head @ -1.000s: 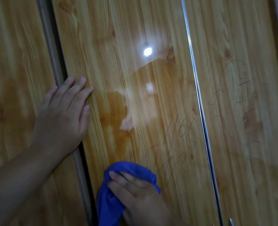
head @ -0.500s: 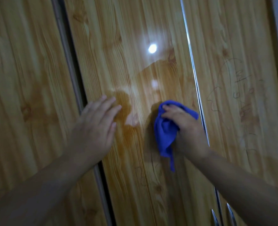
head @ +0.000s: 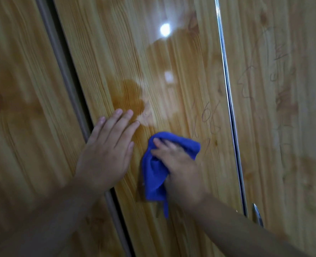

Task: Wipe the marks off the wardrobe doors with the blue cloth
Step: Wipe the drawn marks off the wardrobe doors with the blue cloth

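The middle wardrobe door is super glossy, so the main risk I see is rubbing the scribble into a haze instead of lifting it. The right door has more scrawl, well off past the right fingertips, and it's easy to forget.

The left hand is flat on the door near its left edge, fingers straight and holding nothing. Lean too hard and it could leave prints or shove the door.

The right hand has its fingers curled over the blue cloth, pressing the wad against the door. It's bunched small with a tail hanging below the wrist, so the contact patch is tiny and strokes could miss.

The marks sit just up and right of those fingertips, not under the cloth yet. The metal handle beside the forearm could snag that tail.
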The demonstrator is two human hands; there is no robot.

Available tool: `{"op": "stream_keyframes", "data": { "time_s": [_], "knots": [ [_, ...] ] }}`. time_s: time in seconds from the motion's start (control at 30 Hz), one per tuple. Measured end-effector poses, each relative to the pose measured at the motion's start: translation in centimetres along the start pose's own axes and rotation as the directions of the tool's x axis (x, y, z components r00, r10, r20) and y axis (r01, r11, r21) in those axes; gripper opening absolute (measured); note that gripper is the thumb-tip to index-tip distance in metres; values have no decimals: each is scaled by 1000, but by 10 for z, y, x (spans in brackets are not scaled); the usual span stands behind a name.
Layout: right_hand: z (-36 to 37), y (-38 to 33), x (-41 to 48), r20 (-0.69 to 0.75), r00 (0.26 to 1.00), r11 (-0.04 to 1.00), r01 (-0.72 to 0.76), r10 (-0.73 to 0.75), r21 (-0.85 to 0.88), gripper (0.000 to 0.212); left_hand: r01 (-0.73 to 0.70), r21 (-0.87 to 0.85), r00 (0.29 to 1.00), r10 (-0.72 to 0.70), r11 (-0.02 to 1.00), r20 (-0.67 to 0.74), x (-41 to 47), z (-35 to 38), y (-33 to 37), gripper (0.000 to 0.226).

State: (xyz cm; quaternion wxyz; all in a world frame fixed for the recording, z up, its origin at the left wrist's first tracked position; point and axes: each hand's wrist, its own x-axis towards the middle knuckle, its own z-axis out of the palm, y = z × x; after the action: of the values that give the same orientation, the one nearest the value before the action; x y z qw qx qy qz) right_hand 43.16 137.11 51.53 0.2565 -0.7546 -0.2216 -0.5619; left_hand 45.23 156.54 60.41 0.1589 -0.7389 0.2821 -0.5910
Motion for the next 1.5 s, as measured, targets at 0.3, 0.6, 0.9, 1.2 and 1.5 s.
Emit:
{"op": "stream_keyframes", "data": {
  "time_s": [0.3,0.6,0.9,1.2,1.5],
  "knots": [
    [35,-6,-69,147,935,946,313,-323,86,22,-9,-25,1000,9,1000,-4,-1,0,0,48],
    [-63,83,42,150,939,941,325,-310,-91,34,-21,-9,1000,21,1000,-6,-2,4,-2,52],
    [-97,107,111,-157,986,998,-49,55,39,35,-13,-5,1000,13,1000,-13,-2,2,1,51],
    [16,12,-49,57,997,998,43,-45,37,44,1,0,1000,-1,1000,-12,-1,0,3,52],
    [44,-3,-101,184,918,931,322,-351,171,19,-12,-5,999,12,1000,-32,-2,2,2,49]
  ]
}}
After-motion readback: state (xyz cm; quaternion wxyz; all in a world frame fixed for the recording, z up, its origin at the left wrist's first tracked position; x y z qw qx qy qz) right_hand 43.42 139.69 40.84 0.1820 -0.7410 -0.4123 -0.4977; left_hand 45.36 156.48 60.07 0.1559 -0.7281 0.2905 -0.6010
